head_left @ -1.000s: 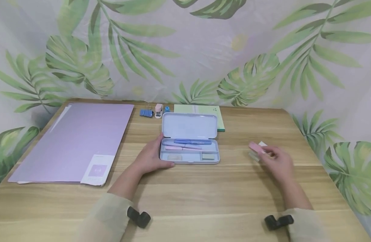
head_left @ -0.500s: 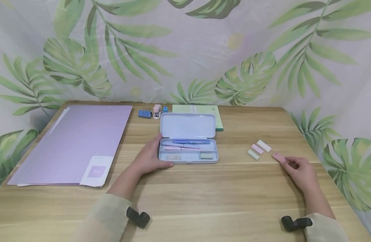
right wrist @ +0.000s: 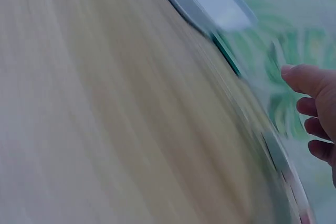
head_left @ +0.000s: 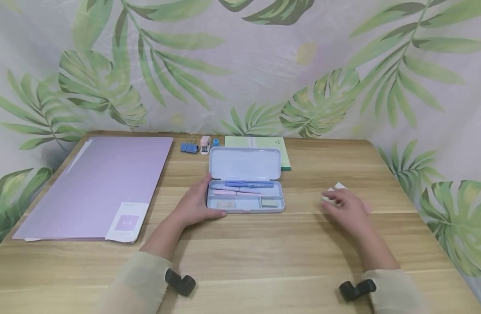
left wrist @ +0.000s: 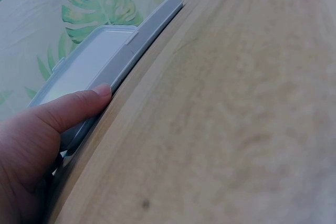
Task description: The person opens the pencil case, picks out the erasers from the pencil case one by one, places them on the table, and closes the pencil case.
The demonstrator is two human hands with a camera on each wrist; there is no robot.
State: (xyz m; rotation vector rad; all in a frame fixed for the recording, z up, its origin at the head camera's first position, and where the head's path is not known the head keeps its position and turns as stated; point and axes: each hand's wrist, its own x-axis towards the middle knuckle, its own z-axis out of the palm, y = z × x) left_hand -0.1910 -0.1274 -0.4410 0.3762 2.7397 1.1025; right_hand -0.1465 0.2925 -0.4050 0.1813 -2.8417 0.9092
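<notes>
An open light-blue pencil case (head_left: 245,203) holds several pens (head_left: 240,187) and small pale blocks in its front compartments. My left hand (head_left: 195,201) grips its left end, with the thumb (left wrist: 79,109) along the front edge. Over a group of small eraser-like blocks hovers my right hand (head_left: 348,211), fingers loosely bent; nothing shows between them in the right wrist view. A white block (head_left: 341,186) peeks out behind that hand, and a pink block (head_left: 368,207) lies to its right. Blurred in the right wrist view is a greenish block (right wrist: 275,150); the hand hides parts of the group.
A large purple folder (head_left: 99,183) with a white label lies at left. Behind the pencil case are a blue binder clip (head_left: 189,148), a pink stapler (head_left: 205,145), a small blue item (head_left: 216,142) and a green notepad (head_left: 286,155). A leaf-patterned cloth hangs behind the table.
The right hand let go of the larger pink block on the right of the group, then moved left over the smaller blocks. The left hand stays on the pencil case.
</notes>
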